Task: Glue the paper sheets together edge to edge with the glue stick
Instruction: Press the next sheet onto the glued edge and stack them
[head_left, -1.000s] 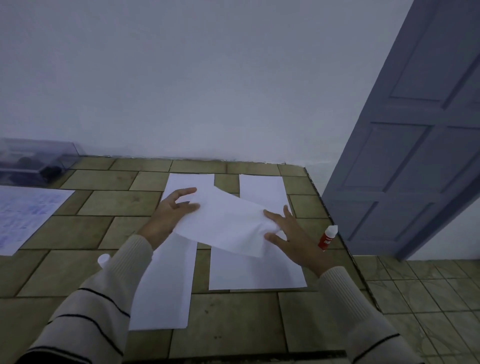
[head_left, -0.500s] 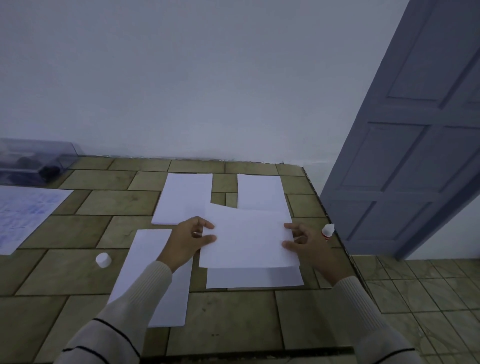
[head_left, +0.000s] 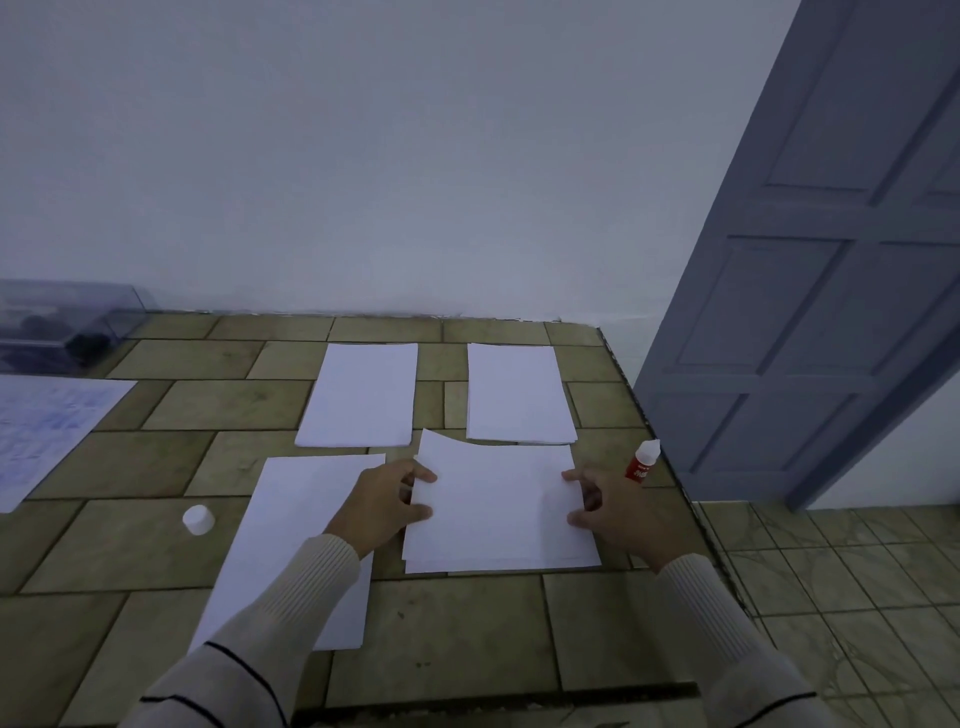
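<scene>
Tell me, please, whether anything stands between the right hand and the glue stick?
Nothing visible does. The glue stick stands just beyond the right hand, with no object in the gap. That hand's fingers pinch the top sheet, so it must let go first.

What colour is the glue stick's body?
Red, with a white tip; the glue stick shows best in the head view.

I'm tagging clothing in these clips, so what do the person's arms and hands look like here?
Both arms are covered in cream ribbed knit. The left sleeve and right sleeve each end in a snug ribbed cuff at the wrist and carry thin dark stripes further up. The left hand and right hand are bare, with no gloves, rings or watch showing.
</scene>
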